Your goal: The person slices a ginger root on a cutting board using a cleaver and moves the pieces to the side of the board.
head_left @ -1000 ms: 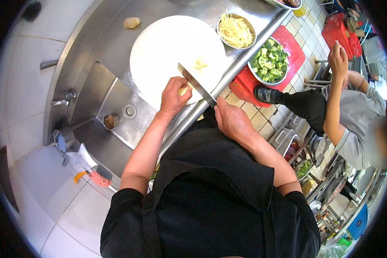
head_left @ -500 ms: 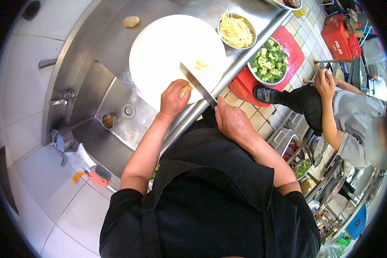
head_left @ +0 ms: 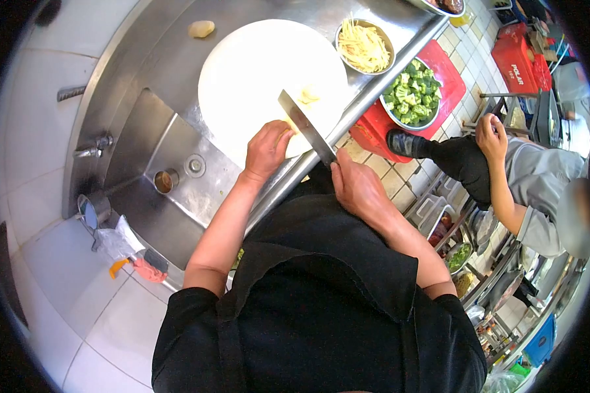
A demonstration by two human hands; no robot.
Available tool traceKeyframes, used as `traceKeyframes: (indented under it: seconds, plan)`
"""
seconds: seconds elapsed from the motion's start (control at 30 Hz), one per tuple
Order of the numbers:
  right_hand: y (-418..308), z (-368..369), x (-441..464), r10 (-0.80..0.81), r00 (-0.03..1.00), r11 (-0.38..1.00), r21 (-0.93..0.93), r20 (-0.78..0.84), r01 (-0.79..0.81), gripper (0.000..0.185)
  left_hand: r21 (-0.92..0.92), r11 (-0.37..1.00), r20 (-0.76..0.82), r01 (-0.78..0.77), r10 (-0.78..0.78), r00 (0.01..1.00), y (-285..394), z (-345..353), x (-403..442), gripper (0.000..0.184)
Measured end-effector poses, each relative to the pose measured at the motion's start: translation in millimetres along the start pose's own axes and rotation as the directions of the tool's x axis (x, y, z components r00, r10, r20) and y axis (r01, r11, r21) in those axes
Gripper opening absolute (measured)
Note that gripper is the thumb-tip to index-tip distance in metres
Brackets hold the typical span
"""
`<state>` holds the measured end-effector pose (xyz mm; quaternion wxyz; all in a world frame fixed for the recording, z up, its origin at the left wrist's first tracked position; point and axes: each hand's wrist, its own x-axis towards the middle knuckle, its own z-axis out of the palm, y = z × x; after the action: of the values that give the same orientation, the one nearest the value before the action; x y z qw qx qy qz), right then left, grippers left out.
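My right hand [head_left: 358,183] is closed round the handle of a knife [head_left: 307,129], whose blade points up and left over a round white cutting board [head_left: 269,69]. Just left of the blade, my left hand [head_left: 267,150] has its fingers bent on a pale yellow piece, mostly hidden under them. A few pale slices [head_left: 309,94] lie on the board beyond the blade. Up and left of the board, a peeled, potato-like piece [head_left: 201,29] rests on the steel counter. Right of the board stands a bowl of thin yellow strips [head_left: 363,47].
A bowl of broccoli [head_left: 412,95] sits on a red crate [head_left: 453,72] beyond the counter edge. A sink [head_left: 167,157] with a metal cup [head_left: 166,181] lies at the left. Another person [head_left: 537,177] sits at the right. Shelves with containers stand behind.
The knife has shifted slightly up and right, and my left fingers now cover more of the yellow piece. The other person's raised hand has come down.
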<state>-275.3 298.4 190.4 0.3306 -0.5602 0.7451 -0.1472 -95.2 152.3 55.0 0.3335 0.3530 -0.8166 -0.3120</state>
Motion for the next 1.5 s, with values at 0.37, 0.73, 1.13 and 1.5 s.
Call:
traceKeyframes:
  seconds: [0.37,0.73,1.13,1.5]
  plan:
    - [-2,-3,1,0.031,0.999,0.999,-0.010,0.010,-0.031,0.019,-0.001,1.000,-0.063,-0.026,0.026,0.998,-1,2,-2,0.015]
    - [3,1,1,0.014,1.000,1.000,-0.014,-0.003,-0.014,0.019,0.023,1.000,-0.026,-0.020,0.021,0.999,0,2,-1,0.014]
    - [23,-12,2,0.072,0.979,0.997,-0.011,-0.192,-0.076,0.020,0.137,0.984,0.258,0.117,-0.149,0.954,22,2,37,0.047]
    - [36,5,-11,0.175,0.983,0.983,0.075,-0.063,-0.170,0.020,0.084,0.960,0.260,0.266,-0.278,0.925,17,0,39,0.049]
